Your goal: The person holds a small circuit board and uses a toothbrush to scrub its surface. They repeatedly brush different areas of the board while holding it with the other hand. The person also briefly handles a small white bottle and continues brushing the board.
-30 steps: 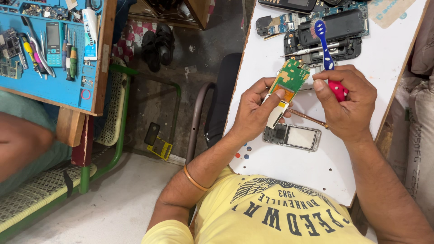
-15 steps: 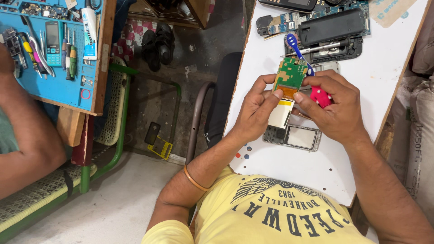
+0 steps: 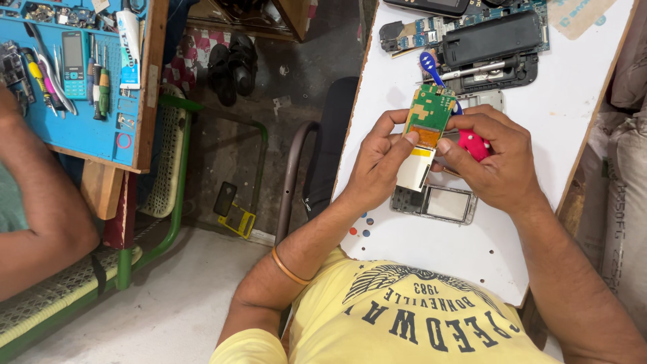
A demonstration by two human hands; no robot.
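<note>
Seen far left: a co-worker's arm (image 3: 40, 222) beside a blue bench (image 3: 101, 135) crowded with a turquoise phone (image 3: 73, 55), screwdrivers (image 3: 100, 84) and a glue tube (image 3: 128, 47). Below it, a green chair (image 3: 168, 202). On the bare floor between benches, black sandals (image 3: 230, 67) and a small yellow-edged frame (image 3: 232, 214).

Centre, over the white table (image 3: 431, 249), near its left edge: left hand (image 3: 377, 165) curled round a green circuit board (image 3: 428, 114), thumb and fingertips pinching the lower left side where a white screen panel (image 3: 414, 168) hung from it. Board held clear of the table, long axis running away from the body, top tilted slightly right. Pinned between both hands, roughly level, left hand carrying most of the hold.

Right hand (image 3: 495, 162) closed too, thumb pressed to the board's right edge, remaining fingers wrapped about a red-handled brush (image 3: 475, 143), its blue head (image 3: 428, 64) poking out past the board's top.

Directly beneath the hands, a grey phone frame (image 3: 435, 201) lying flat. Beyond, at the far end, a black phone shell (image 3: 488, 44) and more boards (image 3: 418, 30). Open white surface toward the body and right, table edge slanting close by the right wrist; sacks (image 3: 623, 168) stacked beyond it.
</note>
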